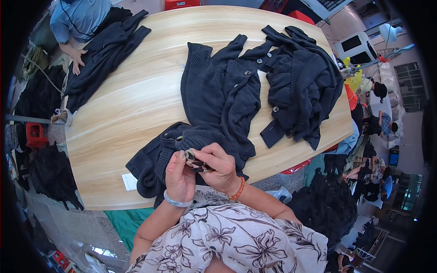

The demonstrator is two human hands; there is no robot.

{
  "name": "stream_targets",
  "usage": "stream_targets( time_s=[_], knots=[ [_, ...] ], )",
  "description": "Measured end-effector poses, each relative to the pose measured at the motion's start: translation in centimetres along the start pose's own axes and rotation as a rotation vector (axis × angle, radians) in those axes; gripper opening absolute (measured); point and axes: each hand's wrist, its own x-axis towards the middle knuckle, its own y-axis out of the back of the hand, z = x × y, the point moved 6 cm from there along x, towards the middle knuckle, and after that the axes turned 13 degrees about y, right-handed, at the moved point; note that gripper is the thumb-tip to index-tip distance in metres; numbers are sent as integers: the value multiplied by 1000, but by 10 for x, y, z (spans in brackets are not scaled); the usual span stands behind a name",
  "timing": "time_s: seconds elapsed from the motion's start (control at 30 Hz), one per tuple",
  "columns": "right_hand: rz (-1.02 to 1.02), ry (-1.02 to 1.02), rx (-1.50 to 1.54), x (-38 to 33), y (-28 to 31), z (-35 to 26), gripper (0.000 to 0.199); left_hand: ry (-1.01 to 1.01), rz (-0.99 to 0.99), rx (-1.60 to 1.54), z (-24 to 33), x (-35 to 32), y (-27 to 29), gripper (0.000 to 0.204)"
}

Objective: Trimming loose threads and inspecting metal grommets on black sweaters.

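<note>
A dark navy knitted cardigan (205,109) lies spread on the table, its lower end bunched in front of me. Over that end, my left hand (180,177) pinches a shiny round button (189,155) with its fingertips. My right hand (219,167) meets it from the other side, thumb and fingers closed at the same button. Something dark shows beneath the right fingers; whether it is cloth or a small tool I cannot tell. More buttons (247,73) show along the cardigan's front edge.
Another dark buttoned cardigan (305,86) lies heaped at the right of the wooden table (114,150). A white paper tag (129,182) sits by the near left edge. At far left a co-worker's hand (77,59) rests on a dark garment (107,54). A dark clothing pile (325,204) stands right.
</note>
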Motion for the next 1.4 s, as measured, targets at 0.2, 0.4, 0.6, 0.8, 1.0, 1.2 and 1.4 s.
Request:
stream_targets(
  time_s=[0.2, 0.4, 0.6, 0.8, 1.0, 1.2, 1.4],
  knots=[
    [-69, 295, -81, 2, 3, -1, 44, 13, 13, 61, 5, -1, 6, 14],
    [-201, 358, -101, 2, 4, 3, 46, 96, 27, 54, 5, -2, 7, 17],
    [-5, 155, 73, 5, 7, 10, 36, -81, 112, 223, 9, -2, 0, 14],
    [50, -101, 231, -2, 6, 17, 13, -597, 96, 631, 21, -6, 4, 6],
    [25, -248, 333, -2, 5, 22, 12, -705, -16, 955, 28, -16, -12, 43],
    [-58, -317, 353, -1, 5, 23, 10, -706, -54, 1185, 37, -13, -13, 41],
    [-18, -93, 236, 4, 9, 11, 13, -823, -8, 1189, 37, -18, -15, 32]
  ],
)
